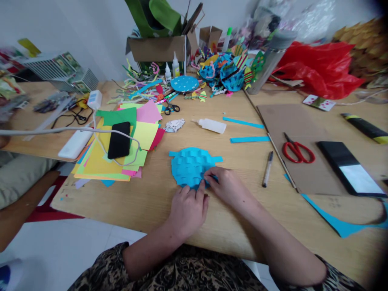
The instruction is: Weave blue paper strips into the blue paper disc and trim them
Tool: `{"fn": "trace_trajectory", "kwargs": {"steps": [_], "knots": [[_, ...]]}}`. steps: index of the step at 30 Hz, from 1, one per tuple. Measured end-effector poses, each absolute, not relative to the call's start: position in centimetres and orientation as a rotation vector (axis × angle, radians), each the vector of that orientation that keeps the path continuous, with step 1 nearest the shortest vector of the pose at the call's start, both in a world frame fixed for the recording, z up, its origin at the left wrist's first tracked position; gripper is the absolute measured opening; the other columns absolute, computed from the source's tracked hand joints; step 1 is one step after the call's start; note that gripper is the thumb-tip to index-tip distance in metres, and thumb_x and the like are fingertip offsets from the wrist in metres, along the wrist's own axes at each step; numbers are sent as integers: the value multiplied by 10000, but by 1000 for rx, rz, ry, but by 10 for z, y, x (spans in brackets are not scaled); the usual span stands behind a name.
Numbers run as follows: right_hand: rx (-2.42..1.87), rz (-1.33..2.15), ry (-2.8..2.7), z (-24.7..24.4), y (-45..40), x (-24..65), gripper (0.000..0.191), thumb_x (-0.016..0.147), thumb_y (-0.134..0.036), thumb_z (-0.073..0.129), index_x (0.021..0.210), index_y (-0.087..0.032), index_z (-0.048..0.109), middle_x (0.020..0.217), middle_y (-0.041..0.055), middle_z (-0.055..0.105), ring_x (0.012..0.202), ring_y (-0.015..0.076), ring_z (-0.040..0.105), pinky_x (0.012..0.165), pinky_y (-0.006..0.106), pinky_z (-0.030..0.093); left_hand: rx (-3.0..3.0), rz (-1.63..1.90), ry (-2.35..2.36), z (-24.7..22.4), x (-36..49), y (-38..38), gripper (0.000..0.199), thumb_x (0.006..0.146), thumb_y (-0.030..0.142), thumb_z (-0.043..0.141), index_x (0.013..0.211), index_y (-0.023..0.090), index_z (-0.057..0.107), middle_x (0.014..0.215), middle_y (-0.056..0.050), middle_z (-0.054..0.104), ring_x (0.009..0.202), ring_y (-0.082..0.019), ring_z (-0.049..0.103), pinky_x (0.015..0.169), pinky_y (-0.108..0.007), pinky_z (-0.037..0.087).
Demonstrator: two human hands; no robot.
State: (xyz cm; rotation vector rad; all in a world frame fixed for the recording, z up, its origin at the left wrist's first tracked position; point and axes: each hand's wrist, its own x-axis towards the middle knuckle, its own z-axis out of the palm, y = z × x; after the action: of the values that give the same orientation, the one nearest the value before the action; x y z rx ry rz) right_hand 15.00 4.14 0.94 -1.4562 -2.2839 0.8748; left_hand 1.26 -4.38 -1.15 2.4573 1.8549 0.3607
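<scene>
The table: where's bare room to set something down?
Bare wood lies between the right hand and the pen, and between the left hand and the colored sheets. The back is crowded with a box, glue bottles and paper crafts.

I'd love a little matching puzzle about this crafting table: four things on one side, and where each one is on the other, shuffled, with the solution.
Things
1. woven blue paper
2. red-handled scissors
3. phone crossed by a cable
4. pen

Places
A. on the brown cardboard
B. on the wooden table, beside the cardboard
C. under the fingers of the left hand and the right hand
D. on the stack of coloured sheets

Right pairs: 1-C, 2-A, 3-D, 4-B
</scene>
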Motion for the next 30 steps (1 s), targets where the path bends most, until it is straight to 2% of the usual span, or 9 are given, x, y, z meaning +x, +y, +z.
{"fn": "trace_trajectory", "kwargs": {"steps": [30], "knots": [[-1439,895,-2245,10,43,153,185,848,-190,494,798,-189,672,814,54,718,692,177,644,647,288,441,2402,291,1860,-7,15,-43,421,925,314,445,1285,114,534,781,-80,686,812,-258,591,691,-399,474]]}}
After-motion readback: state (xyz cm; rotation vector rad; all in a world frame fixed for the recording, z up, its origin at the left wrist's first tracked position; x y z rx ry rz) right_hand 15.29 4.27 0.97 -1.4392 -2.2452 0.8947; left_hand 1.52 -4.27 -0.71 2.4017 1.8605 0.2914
